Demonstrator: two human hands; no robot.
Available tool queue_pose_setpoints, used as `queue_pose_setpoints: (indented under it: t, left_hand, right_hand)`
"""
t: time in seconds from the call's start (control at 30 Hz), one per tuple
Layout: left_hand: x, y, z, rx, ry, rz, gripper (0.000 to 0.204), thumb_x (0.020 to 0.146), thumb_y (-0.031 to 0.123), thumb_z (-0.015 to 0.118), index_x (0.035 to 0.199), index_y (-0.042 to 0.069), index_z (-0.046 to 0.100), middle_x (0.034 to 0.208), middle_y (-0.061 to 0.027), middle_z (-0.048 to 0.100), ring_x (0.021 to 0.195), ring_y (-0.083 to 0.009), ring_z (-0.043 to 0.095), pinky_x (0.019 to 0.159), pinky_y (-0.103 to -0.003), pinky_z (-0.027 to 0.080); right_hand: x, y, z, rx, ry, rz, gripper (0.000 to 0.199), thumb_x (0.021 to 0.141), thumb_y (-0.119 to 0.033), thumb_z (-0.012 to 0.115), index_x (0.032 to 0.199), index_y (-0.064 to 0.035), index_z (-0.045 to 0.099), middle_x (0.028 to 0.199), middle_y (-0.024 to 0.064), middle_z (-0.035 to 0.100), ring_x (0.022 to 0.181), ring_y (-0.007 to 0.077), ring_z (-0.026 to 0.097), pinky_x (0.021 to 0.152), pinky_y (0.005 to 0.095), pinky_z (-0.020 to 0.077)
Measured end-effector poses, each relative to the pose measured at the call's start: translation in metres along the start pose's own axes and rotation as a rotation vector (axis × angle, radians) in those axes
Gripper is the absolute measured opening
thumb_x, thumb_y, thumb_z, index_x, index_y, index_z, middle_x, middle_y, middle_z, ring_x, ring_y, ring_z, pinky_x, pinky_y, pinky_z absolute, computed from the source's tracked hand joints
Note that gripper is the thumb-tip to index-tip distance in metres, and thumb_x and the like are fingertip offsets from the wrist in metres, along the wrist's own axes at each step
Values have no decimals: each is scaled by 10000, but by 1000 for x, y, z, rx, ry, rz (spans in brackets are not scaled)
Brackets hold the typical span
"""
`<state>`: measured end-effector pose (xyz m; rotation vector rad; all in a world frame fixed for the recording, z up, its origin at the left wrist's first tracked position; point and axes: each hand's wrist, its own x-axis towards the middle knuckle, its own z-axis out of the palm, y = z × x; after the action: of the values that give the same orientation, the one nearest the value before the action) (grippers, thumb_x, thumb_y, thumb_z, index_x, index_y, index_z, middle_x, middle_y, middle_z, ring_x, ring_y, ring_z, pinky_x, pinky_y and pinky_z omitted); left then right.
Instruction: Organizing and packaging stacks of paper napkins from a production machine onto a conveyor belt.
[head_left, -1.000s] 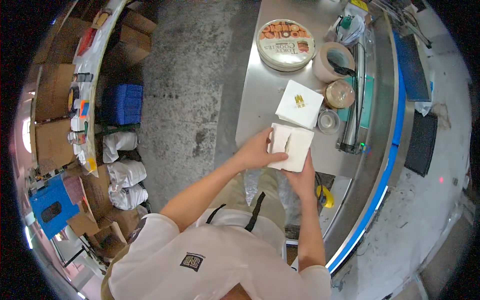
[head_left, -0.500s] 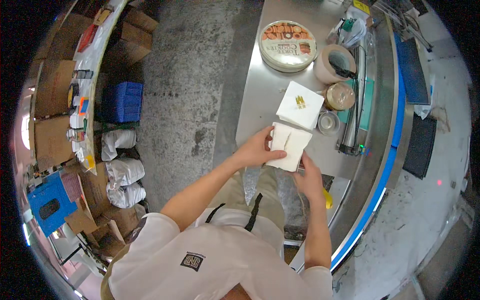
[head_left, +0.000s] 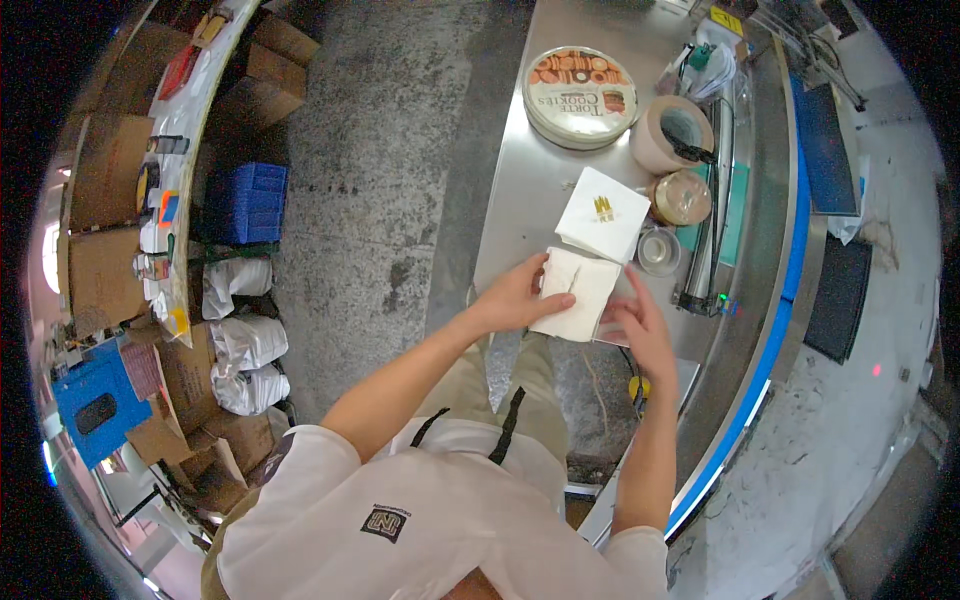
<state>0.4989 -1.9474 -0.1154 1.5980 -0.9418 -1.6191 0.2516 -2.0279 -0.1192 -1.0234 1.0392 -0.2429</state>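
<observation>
A soft white square pad (head_left: 578, 290), like folded cloth or paper with a crease in its upper face, lies near the table's front edge. My left hand (head_left: 515, 293) grips its left side, thumb on top and the other fingers partly hidden. At the pad's right edge, my right hand (head_left: 638, 325) has its fingers apart, index finger stretched forward; whether a fingertip touches the pad is unclear. Just beyond the pad is a stack of white squares (head_left: 600, 235), the top one bearing a gold printed mark.
A round cookie tin (head_left: 580, 100) stands farther back on the metal table (head_left: 505, 225). Wide tape rolls (head_left: 660, 155), a smaller tape roll (head_left: 683, 197) and a small clear cup (head_left: 658, 250) line the right side, beside a long bar device (head_left: 712, 220). Shelving with a blue bin (head_left: 258, 205) is at left.
My right hand has come off the pad's lower right corner and moved up and right, its fingers spreading. My left hand keeps its grip on the pad.
</observation>
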Motion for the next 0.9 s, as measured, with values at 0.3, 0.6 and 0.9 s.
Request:
queue_pose_setpoints:
  t: [0.3,0.6,0.9]
  left_hand:
    - [-3,29,11,131,46,-39,761,815,401,787,1364,-25,476,1217,-140,652,1118,-219,627,951,-355,494]
    - [1,-57,-1,-510,-94,-38,623,841,209,716,1369,-13,474,1287,-112,608,1150,-180,598,988,-333,473]
    - [15,-58,-10,-803,-267,-145,612,838,146,657,1380,-38,440,1280,-129,608,1110,-177,616,956,-324,499]
  right_hand:
    - [22,6,32,-160,80,-198,767,887,-42,627,1553,-115,252,1014,124,669,867,183,659,725,342,572]
    - [-15,-20,72,-412,245,-347,687,895,-96,671,1502,-62,352,1001,132,671,856,204,656,784,354,540]
    - [14,51,40,411,188,-38,796,856,-124,754,1480,52,293,1383,203,514,1247,251,534,1019,356,461]
